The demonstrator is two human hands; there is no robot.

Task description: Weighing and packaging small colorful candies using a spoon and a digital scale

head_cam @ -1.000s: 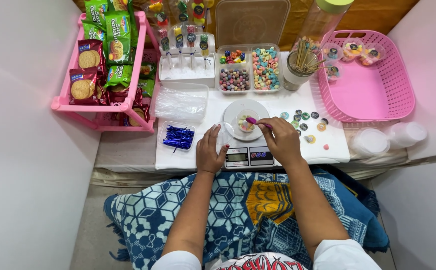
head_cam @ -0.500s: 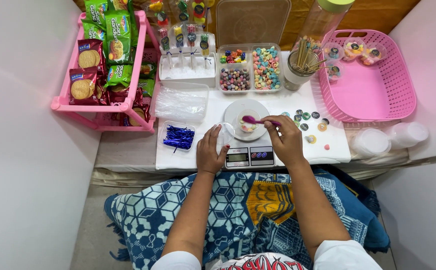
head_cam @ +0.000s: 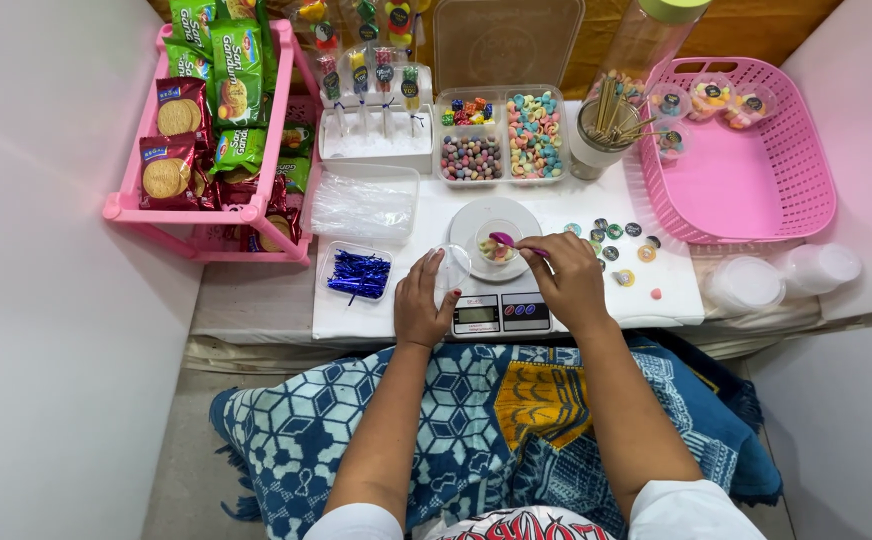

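right hand (head_cam: pixel 568 283) dips purple spoon (head_cam: pixel 507 240); left hand (head_cam: pixel 422 301) beside scale (head_cam: pixel 501 312)

A scale (head_cam: pixel 501 312) is set at the front of the table (head_cam: pixel 256 300), with a cup (head_cam: pixel 497 247) on its pan. A tray of ties (head_cam: pixel 358 272) lies to its left, stickers (head_cam: pixel 616 240) to its right. Behind the scale a candy box (head_cam: pixel 503 135) is placed; left of that, a lollipop stand (head_cam: pixel 376 140). A basket (head_cam: pixel 746 160) is found at far right, a snack rack (head_cam: pixel 216 130) at far left.
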